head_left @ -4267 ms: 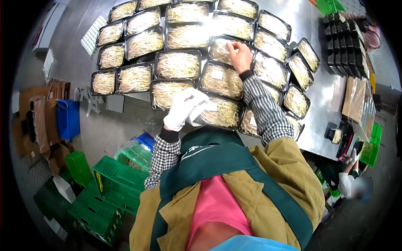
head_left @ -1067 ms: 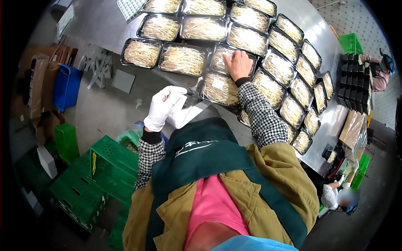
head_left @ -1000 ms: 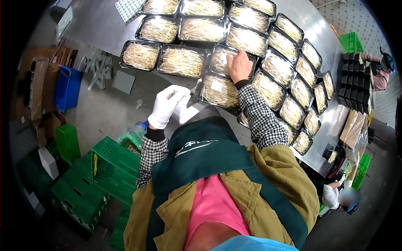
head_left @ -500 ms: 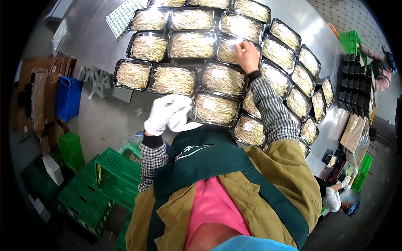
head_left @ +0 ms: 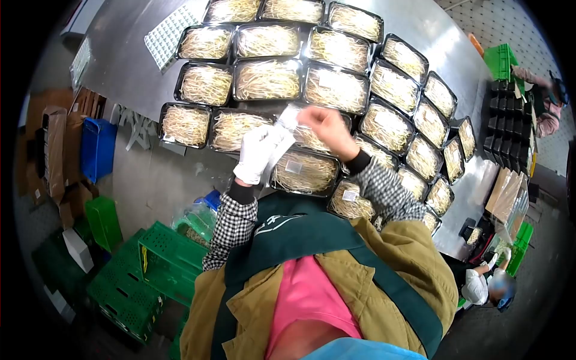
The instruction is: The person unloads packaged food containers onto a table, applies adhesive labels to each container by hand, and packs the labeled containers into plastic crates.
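My left hand point(head_left: 258, 155), in a white glove, is closed around a strip of white labels point(head_left: 289, 116). Bare and slightly blurred, my right hand point(head_left: 329, 129) meets the upper end of the strip with bent, pinched fingers; what lies between the fingertips is unclear. Both hands are over a black tray of bean sprouts point(head_left: 312, 140), which they partly cover. Nearer my body lies a labelled tray point(head_left: 312, 175), with another labelled tray point(head_left: 350, 207) to its right. Beyond my right hand, a wrapped tray point(head_left: 336, 89) also bears a label.
Several more sprout trays point(head_left: 267, 80) stand in rows on the metal table point(head_left: 123, 66). An egg-tray-like sheet point(head_left: 171, 37) lies at the upper left. Stacked black trays point(head_left: 504, 126) are at the right, green crates point(head_left: 171, 258) at the lower left. Two people point(head_left: 480, 285) point(head_left: 547, 108) are at the right.
My right hand has left the labelled tray and come down and left to the strip. My left hand has moved right and up with the strip. The view has shifted slightly.
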`<state>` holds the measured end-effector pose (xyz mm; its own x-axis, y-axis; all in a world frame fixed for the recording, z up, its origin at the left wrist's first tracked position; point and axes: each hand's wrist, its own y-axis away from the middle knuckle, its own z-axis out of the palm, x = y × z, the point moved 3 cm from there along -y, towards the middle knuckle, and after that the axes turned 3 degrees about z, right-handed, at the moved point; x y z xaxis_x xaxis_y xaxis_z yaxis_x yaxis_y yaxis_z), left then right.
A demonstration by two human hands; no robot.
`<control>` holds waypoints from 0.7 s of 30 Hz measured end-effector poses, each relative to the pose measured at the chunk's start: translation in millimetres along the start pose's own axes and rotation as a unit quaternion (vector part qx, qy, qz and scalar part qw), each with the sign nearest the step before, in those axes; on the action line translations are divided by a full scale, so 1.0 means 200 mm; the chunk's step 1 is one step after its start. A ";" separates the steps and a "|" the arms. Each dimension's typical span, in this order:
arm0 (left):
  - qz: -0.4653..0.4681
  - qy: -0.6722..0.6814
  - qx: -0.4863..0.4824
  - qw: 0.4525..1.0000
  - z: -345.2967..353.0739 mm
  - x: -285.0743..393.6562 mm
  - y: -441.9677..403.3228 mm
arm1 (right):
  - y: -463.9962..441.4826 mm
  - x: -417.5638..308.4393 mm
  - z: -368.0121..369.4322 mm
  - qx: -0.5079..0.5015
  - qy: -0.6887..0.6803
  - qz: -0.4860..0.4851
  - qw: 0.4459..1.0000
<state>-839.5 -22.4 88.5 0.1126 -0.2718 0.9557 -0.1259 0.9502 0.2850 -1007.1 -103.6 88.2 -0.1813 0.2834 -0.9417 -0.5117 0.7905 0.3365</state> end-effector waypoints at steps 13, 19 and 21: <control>-0.032 0.033 -0.027 0.999 -0.14 0.14 -0.01 | -0.87 0.10 -0.73 0.432 0.521 -0.198 0.709; -0.015 0.106 0.134 0.985 0.07 0.04 -0.18 | -0.18 -0.07 -0.01 -0.168 -0.046 0.039 0.984; 0.063 0.061 0.072 0.994 0.09 -0.02 -0.20 | -0.16 -0.03 -0.03 -0.123 -0.069 0.066 0.988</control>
<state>-851.7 -61.8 74.3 0.2046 -0.1240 0.9710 -0.2844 0.9416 0.1802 -995.5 -133.5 82.8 -0.1526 0.4608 -0.8743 -0.6828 0.5904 0.4304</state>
